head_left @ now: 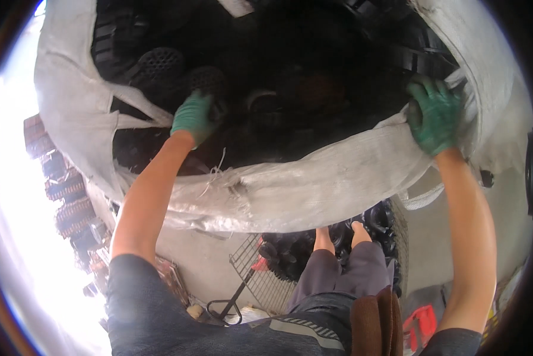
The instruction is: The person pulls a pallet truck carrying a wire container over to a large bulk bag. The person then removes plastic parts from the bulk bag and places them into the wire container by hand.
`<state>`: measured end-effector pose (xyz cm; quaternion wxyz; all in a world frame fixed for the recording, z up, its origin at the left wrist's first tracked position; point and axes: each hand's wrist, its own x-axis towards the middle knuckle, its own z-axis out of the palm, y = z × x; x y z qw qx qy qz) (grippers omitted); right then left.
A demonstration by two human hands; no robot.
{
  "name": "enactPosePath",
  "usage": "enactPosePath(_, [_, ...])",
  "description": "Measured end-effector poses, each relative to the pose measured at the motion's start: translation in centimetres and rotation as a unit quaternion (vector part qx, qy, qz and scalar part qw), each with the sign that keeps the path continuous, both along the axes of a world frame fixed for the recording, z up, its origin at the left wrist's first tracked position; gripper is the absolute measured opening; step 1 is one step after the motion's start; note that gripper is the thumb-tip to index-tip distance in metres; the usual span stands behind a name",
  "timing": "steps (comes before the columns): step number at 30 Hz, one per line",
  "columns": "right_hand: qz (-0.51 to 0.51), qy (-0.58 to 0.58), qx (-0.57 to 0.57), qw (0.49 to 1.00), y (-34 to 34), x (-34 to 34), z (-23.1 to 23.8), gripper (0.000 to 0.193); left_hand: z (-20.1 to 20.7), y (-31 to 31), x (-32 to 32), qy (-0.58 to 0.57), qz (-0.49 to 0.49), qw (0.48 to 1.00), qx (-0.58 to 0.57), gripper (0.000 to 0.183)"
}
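Observation:
A large white woven bulk bag [314, 184] stands before me with its mouth wide. Dark shadow fills its inside, where black moulded parts lie, among them a round perforated black piece [161, 62]. My left hand [194, 118], in a green glove, reaches in at the left, beside a second perforated black piece [207, 80]. Its fingers look curled; what they hold is lost in the dark. At the right, my right hand [436, 117], also gloved in green, is closed over the bag's rim, where the fabric bunches under the palm.
Below the bag is a wire mesh cart [266, 273] with black parts, my feet among them. A black hooked handle [225, 311] rises from it. Stacked brown and black items [70, 190] stand at the left; a red object [419, 326] lies at the lower right.

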<state>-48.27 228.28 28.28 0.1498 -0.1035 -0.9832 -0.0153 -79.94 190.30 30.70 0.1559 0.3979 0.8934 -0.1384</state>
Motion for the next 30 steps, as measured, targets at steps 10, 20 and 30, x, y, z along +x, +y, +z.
enactPosePath(10, [-0.003, -0.024, -0.025, 0.999, 0.4, 0.2, -0.4, 0.032, 17.0, -27.3, 21.7, -0.434, 0.543, 0.634, 0.338, 0.109])
enactPosePath(20, [-0.006, -0.020, 0.000, 1.000, 1.0, 0.4, -0.4, 0.032, -0.5, -35.7, 35.5, -0.404, 0.328, 0.854, -0.013, 0.050])
enactPosePath(30, [-0.003, -0.020, 0.009, 1.000, 0.9, 0.6, -1.0, 0.033, 1.0, -1.3, 1.4, -0.321, 0.059, 0.930, 0.167, 0.050])
